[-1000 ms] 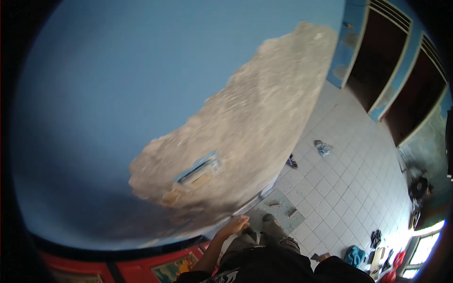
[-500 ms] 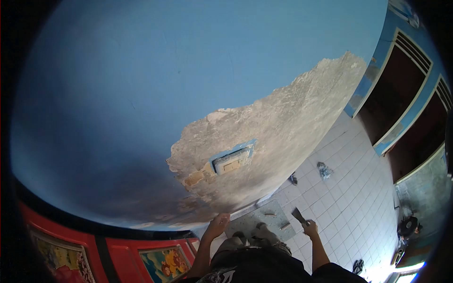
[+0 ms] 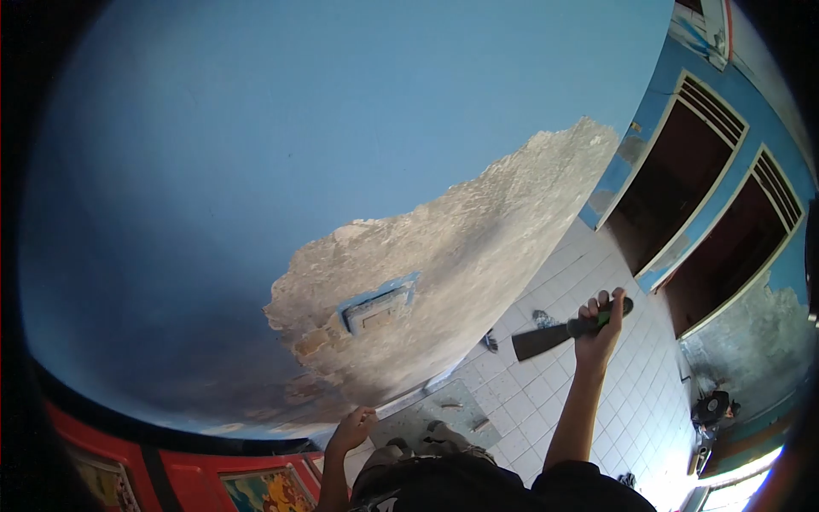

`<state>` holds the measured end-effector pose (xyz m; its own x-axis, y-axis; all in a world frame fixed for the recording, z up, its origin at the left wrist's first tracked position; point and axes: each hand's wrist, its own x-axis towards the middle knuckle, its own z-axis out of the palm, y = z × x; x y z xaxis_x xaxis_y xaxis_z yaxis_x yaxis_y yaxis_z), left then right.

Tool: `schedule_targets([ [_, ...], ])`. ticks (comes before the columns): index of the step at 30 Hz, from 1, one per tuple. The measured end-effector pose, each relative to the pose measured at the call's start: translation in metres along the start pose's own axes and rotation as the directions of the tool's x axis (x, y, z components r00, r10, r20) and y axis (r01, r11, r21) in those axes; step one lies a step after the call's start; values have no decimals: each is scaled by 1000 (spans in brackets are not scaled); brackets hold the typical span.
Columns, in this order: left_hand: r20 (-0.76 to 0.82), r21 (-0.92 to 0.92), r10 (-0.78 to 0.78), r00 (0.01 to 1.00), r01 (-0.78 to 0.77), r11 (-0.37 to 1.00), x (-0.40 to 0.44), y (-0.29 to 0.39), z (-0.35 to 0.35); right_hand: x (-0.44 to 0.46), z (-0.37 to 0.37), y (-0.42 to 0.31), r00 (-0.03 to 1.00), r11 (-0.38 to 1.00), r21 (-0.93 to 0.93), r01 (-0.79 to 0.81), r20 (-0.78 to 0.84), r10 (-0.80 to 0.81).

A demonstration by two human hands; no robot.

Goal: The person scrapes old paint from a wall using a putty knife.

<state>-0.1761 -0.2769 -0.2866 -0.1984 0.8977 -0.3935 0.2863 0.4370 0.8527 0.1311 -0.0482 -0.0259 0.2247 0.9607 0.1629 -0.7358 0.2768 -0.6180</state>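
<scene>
My right hand [image 3: 600,328] is wrapped round the dark handle of a putty knife [image 3: 542,341], raised in front of the tiled floor. Its wide flat blade points left towards the wall and stays apart from it. Low by the foot of the wall is my left hand [image 3: 351,430], its fingers curled in with nothing visible in them. Before me stands a blue wall [image 3: 256,128] with a large bare patch [image 3: 478,230] where the paint is gone. A switch plate [image 3: 375,314] sits inside that patch, with some blue paint left round it.
A grey sheet [image 3: 426,418] with small pieces on it lies by my feet. Red furniture with a picture panel [image 3: 273,492] is at lower left. Two doorways [image 3: 674,179] open at the right, beyond the white floor tiles [image 3: 546,392].
My right hand has come up from low beside my body, lifting the putty knife with it. The view has turned, so the wall patch and left hand appear further left.
</scene>
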Motion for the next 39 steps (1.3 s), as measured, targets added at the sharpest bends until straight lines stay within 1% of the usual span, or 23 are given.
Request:
schedule_targets([
  [1,-2,-2,10,1000,-10,1000,2,2,-2,5,8,-6,985,999,39,29,171,-35],
  [2,-8,52,-6,1000,6,999,1,5,-3,8,19,-13,983,999,41,33,177,-40],
  [4,-19,108,-24,1000,25,994,-3,10,-7,10,45,-22,899,964,264,18,418,-131],
  [5,-37,83,-44,998,47,995,-5,12,-8,15,52,-25,898,964,264,17,420,-130],
  [7,-60,53,-67,996,70,996,-11,19,-10,25,66,-29,844,861,504,-70,490,-218],
  [8,-79,52,-101,992,105,993,-15,24,-11,29,71,-33,841,861,503,-78,497,-214],
  [10,-107,38,-139,985,143,989,-19,28,-11,36,84,-39,767,827,563,-19,538,-349],
  [12,-158,54,-107,982,116,992,-23,24,-9,42,96,-46,754,795,606,18,514,-409],
  [15,-245,-6,-133,961,135,991,-28,15,0,60,105,-55,721,634,773,-1,440,-536],
  [18,-321,-14,-151,935,155,988,-28,19,9,77,128,-36,665,683,728,53,485,-568],
  [19,-342,-42,-156,927,150,988,-29,19,15,73,146,-19,696,776,625,88,518,-496],
  [20,-366,-65,-162,917,148,987,-30,18,19,77,145,-22,698,776,628,67,526,-486],
  [22,-386,-50,-177,906,171,984,-34,36,25,80,133,-37,663,702,705,102,478,-577],
  [23,-402,-84,-216,890,199,976,-34,38,30,86,121,-44,702,614,789,-10,443,-557],
  [24,-415,-119,-254,873,224,967,-33,39,36,90,121,-45,672,581,814,-8,434,-600],
  [26,-433,-96,-230,872,210,973,-27,30,47,102,126,-25,655,756,641,132,517,-552],
  [27,-437,-52,-197,877,194,980,-28,35,52,95,141,-14,686,735,676,-59,562,-462],
  [31,-452,-145,-206,868,157,977,-25,59,67,115,121,-25,702,615,780,-115,502,-506],
  [34,-488,-81,-176,855,156,984,-26,65,84,110,119,-16,731,657,749,90,399,-554],
  [35,-495,-91,-187,849,163,982,-27,70,90,108,124,-12,735,660,748,75,406,-543],
  [37,-436,-89,-302,848,294,952,-35,96,95,106,137,-6,561,728,680,-93,640,-526],
  [38,-438,-96,-313,843,302,948,-38,90,104,110,127,-11,565,729,677,-103,643,-517],
  [39,-460,-122,-319,829,297,947,-38,78,111,119,115,-17,572,650,739,-175,614,-544],
])
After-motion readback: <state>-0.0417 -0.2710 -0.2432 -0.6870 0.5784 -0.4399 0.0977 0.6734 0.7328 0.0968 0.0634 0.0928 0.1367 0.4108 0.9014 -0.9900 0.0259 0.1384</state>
